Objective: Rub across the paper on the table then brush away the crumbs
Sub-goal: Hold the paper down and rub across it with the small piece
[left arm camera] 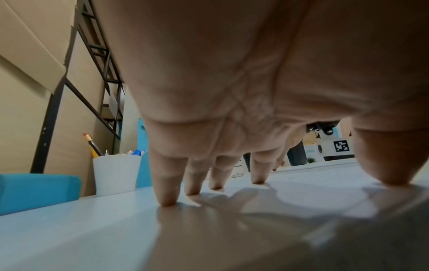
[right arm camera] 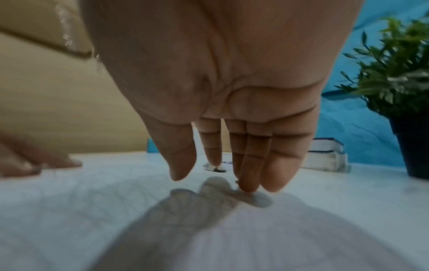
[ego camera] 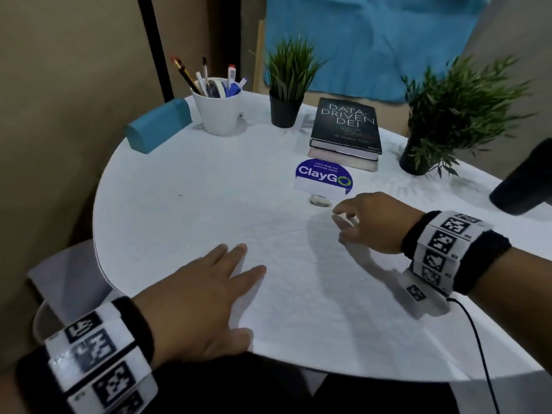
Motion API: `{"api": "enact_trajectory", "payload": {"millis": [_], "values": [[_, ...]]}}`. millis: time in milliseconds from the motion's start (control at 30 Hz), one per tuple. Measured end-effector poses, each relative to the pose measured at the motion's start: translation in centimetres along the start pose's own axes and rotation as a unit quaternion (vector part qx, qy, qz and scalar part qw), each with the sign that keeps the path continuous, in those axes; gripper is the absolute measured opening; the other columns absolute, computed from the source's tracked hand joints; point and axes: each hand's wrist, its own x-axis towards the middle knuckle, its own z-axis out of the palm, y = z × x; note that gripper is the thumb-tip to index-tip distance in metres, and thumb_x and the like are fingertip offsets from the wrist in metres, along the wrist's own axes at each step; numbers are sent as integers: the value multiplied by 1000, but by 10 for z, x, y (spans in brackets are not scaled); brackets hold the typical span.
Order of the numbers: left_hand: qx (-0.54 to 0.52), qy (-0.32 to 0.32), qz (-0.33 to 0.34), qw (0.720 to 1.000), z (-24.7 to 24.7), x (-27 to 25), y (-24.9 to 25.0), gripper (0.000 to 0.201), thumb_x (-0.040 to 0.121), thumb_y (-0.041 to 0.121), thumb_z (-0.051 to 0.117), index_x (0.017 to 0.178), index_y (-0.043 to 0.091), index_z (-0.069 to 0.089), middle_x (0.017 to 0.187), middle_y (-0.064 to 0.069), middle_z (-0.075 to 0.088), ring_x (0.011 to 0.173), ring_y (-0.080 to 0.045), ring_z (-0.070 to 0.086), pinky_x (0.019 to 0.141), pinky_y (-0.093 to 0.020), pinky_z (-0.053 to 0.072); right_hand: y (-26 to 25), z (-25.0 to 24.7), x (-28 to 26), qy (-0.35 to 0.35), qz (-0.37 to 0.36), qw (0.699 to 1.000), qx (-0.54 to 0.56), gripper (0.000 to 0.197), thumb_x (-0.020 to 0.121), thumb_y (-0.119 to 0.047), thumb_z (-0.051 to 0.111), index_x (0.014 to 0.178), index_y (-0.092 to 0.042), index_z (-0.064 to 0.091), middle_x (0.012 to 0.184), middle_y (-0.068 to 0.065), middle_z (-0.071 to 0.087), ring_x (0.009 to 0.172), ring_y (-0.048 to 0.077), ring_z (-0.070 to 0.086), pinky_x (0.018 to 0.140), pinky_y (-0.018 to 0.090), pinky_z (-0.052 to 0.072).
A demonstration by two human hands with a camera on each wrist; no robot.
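worktop (ego camera: pixel 167 180) | paper (ego camera: pixel 298 288) lies at its near edge | your left hand (ego camera: pixel 206 291) is flat, fingers spread, pinning it | your right hand (ego camera: pixel 373 222) is open: sweep lightly outward | eraser (ego camera: pixel 319 201) beyond the paper

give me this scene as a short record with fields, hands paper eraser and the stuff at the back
left hand: fingers straight and spread, pressing flat on the paper
right hand: open, holds nothing, fingertips at the paper's far edge
paper: white sheet with faint pencil marks, flat on the table
eraser: lies loose, apart from the right hand, by the ClayGo sign
back of table: cup of pens, two potted plants, stacked books, teal case
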Motion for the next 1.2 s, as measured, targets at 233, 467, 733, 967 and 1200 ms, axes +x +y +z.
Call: {"api": "enact_trajectory", "payload": {"millis": [233, 467, 733, 967, 1200], "values": [[9, 4, 19, 1000, -3, 0, -5, 93, 89, 72, 42, 154, 44, -18, 163, 4, -28, 151, -20, -22, 125, -39, 3, -24, -12, 23, -5, -33, 999, -35, 61, 90, -43, 60, 143, -25, 39, 137, 5, 48, 121, 25, 50, 101, 40, 44], [5, 26, 48, 999, -3, 0, -14, 90, 90, 70, 43, 155, 41, -12, 164, 2, -23, 151, -19, -15, 124, -39, 8, -43, -24, 59, -57, -29, 990, -129, 16, 91, -26, 59, 104, -34, 60, 101, -7, 64, 94, 19, 56, 85, 37, 53], [-15, 22, 64, 998, 4, -1, -27, 92, 90, 70, 42, 156, 39, -14, 162, 8, -29, 150, -15, -24, 125, -37, 1, -39, -17, 70, 15, -20, 996, -82, 2, 92, -36, 59, 90, -37, 60, 92, -7, 66, 84, 18, 57, 72, 32, 51], [-33, -6, 74, 997, 3, 6, -38, 92, 91, 65, 50, 157, 41, -9, 163, 9, -25, 151, -13, -22, 125, -37, -2, -86, -25, 36, -23, -128, 991, -29, 25, 89, -25, 61, 114, -29, 64, 96, -10, 66, 88, 15, 61, 81, 36, 52], [-54, 23, 18, 998, -4, 0, -45, 99, 84, 65, 62, 158, 42, 0, 165, 10, -19, 152, -13, -12, 125, -36, 4, -88, -11, 12, -19, -157, 982, -108, 18, 87, -19, 55, 90, -35, 63, 86, -8, 54, 80, 19, 55, 72, 35, 48]]}}
